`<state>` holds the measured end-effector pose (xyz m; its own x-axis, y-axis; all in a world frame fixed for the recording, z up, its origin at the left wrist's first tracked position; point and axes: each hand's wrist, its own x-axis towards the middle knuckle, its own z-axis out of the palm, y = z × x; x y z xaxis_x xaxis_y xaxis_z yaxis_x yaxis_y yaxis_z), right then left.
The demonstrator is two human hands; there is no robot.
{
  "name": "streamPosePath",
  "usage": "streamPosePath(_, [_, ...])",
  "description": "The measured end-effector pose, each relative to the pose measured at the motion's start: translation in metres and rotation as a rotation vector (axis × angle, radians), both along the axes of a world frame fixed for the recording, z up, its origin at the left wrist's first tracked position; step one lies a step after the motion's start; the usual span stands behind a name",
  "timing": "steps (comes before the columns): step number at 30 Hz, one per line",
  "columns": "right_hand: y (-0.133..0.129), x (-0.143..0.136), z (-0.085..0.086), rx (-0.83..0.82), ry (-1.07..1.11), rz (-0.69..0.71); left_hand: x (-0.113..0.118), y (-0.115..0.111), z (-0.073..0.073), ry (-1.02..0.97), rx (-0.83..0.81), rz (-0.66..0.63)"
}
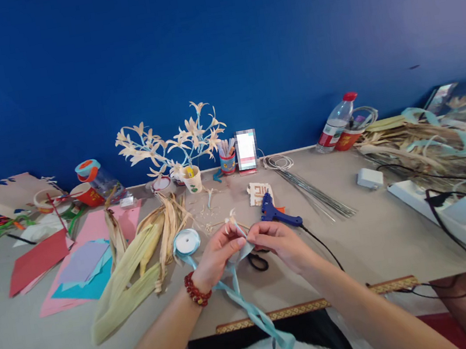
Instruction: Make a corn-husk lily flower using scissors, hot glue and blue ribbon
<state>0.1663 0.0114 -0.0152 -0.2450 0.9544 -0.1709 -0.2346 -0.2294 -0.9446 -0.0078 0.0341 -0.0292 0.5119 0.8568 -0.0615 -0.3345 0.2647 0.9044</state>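
My left hand (216,255) is closed on the stem of a small pale flower (232,217), whose petals stick up above the fingers. Fingers and thumb of my right hand (279,241) pinch a light blue ribbon (254,311) against that stem. The ribbon's loose length hangs in loops below my hands, over the table's edge to my lap. Left of my left hand lies a ribbon roll (187,241) with a white core. Black scissor handles (258,262) show partly under my right hand. A blue glue gun (281,214) rests just beyond it.
Corn husks (141,265) and coloured paper (82,266) lie at left. Behind stand a cup (192,180) with flower branches (191,131), a pen holder (228,163) and a phone (247,150). Wires (318,193), a bottle (337,122) and a power strip (439,218) with cables are at right.
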Motion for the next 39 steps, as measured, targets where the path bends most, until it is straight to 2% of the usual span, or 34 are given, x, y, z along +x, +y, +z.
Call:
streamPosePath(7, [-0.001, -0.003, -0.004, 0.088, -0.076, -0.073, -0.002, 0.002, 0.000, 0.155, 0.043, -0.097])
streamPosePath(11, [-0.001, -0.002, -0.010, 0.209, -0.255, -0.105, -0.002, 0.002, 0.000, 0.282, 0.069, -0.110])
streamPosePath(15, [0.002, 0.001, -0.016, 0.324, -0.425, -0.073, 0.001, 0.002, 0.005, 0.348, 0.056, -0.098])
streamPosePath(20, [0.003, 0.010, -0.016, 0.309, -0.466, -0.006, -0.001, -0.005, 0.010, 0.388, 0.013, -0.080])
streamPosePath(22, [-0.003, 0.016, -0.014, 0.353, -0.620, 0.023, -0.006, -0.012, 0.008, 0.400, -0.016, -0.028])
streamPosePath(27, [-0.025, 0.031, -0.018, 0.544, -1.213, 0.192, -0.020, -0.033, -0.003, 0.410, -0.032, 0.110])
streamPosePath(31, [-0.027, 0.031, -0.025, 0.625, -1.509, 0.263, -0.026, -0.047, -0.012, 0.388, -0.072, 0.157])
streamPosePath(35, [-0.016, 0.030, -0.022, 0.533, -1.706, 0.377, -0.030, -0.056, -0.020, 0.356, -0.145, 0.192])
streamPosePath(39, [-0.005, 0.039, -0.017, 0.467, -1.657, 0.431, -0.032, -0.059, -0.023, 0.331, -0.203, 0.192])
